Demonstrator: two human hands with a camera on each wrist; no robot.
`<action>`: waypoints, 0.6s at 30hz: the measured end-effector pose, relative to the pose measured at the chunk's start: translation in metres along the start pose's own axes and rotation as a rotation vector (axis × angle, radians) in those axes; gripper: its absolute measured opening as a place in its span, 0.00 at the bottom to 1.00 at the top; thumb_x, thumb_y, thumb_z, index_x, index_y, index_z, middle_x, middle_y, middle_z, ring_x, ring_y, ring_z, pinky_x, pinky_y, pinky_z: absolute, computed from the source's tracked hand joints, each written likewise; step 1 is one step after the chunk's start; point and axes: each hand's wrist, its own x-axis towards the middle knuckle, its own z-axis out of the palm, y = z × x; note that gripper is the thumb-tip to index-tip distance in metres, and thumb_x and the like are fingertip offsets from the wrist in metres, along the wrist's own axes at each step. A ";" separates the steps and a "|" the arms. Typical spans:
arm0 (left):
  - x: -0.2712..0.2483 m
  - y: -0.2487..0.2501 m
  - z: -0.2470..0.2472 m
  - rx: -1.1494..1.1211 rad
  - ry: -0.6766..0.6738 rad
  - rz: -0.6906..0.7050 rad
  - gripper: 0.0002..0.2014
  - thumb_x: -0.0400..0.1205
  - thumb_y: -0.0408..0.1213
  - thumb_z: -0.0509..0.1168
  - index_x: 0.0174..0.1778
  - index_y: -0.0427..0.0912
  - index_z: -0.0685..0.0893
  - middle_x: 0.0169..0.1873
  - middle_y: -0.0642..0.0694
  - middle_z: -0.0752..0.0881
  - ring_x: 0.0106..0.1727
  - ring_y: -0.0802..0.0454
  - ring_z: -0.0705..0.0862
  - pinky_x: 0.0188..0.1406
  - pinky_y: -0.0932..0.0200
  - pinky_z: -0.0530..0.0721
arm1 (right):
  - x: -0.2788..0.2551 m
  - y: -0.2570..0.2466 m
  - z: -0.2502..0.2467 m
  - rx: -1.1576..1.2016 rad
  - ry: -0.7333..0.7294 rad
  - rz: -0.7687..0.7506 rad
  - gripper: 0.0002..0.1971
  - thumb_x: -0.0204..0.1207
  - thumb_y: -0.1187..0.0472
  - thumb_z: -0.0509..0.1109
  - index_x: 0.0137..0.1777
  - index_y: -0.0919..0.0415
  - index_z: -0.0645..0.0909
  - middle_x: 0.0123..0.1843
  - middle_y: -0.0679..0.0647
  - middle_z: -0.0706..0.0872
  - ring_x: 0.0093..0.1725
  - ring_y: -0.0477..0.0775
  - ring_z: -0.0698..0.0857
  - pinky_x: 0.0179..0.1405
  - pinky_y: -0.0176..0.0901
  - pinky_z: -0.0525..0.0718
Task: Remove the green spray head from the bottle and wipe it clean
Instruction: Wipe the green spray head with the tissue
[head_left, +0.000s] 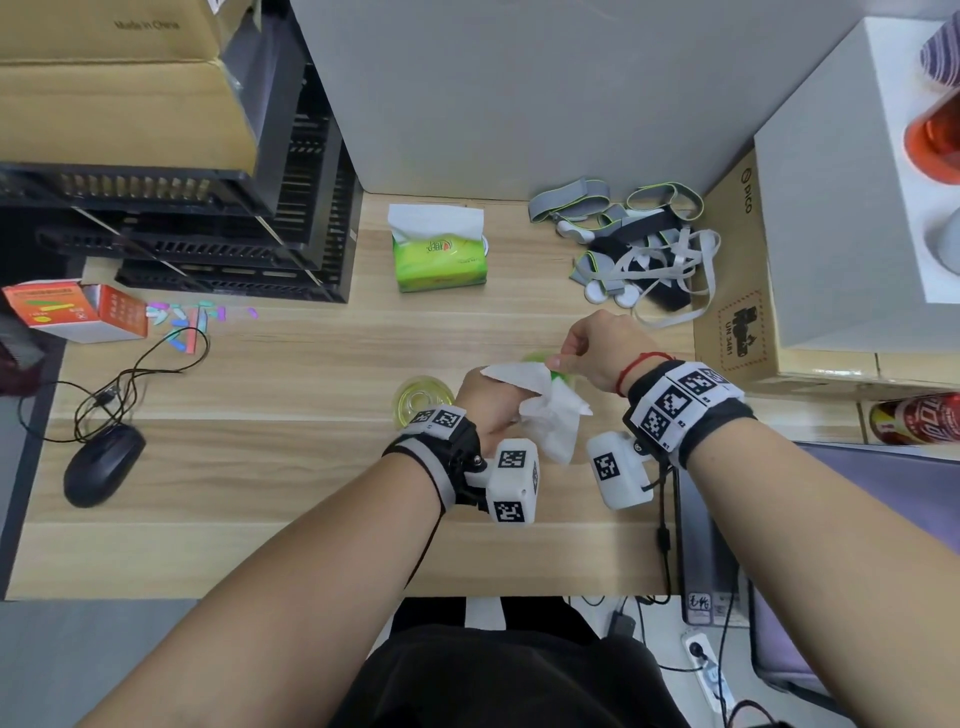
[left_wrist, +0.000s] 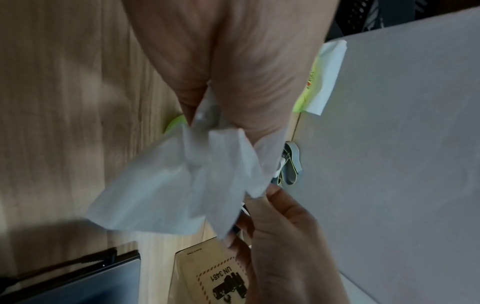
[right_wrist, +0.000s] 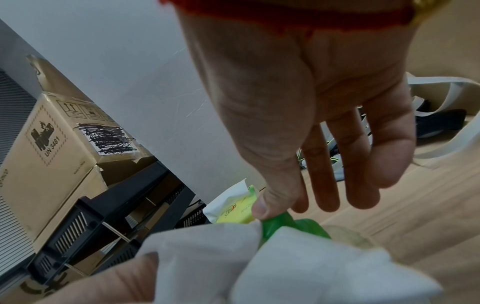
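The left hand (left_wrist: 233, 67) fills the upper middle of the frame, its fingers curled round a crumpled white tissue (left_wrist: 182, 185) that hangs below it over the wooden tabletop (left_wrist: 64, 102). Right of the tissue's lower edge the right hand (left_wrist: 283, 236) reaches up and touches it. Below the tissue lies a cardboard box (left_wrist: 207, 277) marked UN 3481; beyond it, a green tissue pack (left_wrist: 315, 82) against a grey wall (left_wrist: 402, 144).

"Made in China" marks the top-left carton (head_left: 130, 31); "UN 3481" and "PICO" mark the right-hand brown box (head_left: 735, 291).
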 end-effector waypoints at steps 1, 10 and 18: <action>-0.003 0.001 -0.001 -0.002 -0.006 0.017 0.06 0.73 0.31 0.73 0.42 0.38 0.83 0.34 0.43 0.85 0.35 0.46 0.83 0.37 0.57 0.84 | 0.000 0.000 0.000 0.002 -0.001 -0.001 0.15 0.69 0.43 0.77 0.38 0.56 0.85 0.41 0.53 0.89 0.43 0.56 0.87 0.45 0.50 0.88; -0.016 -0.002 -0.010 0.027 0.000 0.099 0.13 0.72 0.38 0.76 0.48 0.33 0.90 0.42 0.38 0.93 0.38 0.47 0.87 0.37 0.56 0.84 | -0.005 0.000 0.000 0.022 0.014 -0.010 0.16 0.67 0.43 0.78 0.39 0.56 0.86 0.38 0.50 0.88 0.40 0.53 0.85 0.39 0.45 0.83; -0.024 -0.004 -0.028 -0.008 0.008 0.088 0.01 0.71 0.32 0.74 0.36 0.40 0.91 0.35 0.44 0.92 0.34 0.48 0.87 0.36 0.55 0.84 | -0.010 0.003 0.001 0.098 0.037 -0.012 0.19 0.71 0.41 0.74 0.38 0.58 0.85 0.38 0.55 0.90 0.40 0.56 0.88 0.43 0.50 0.88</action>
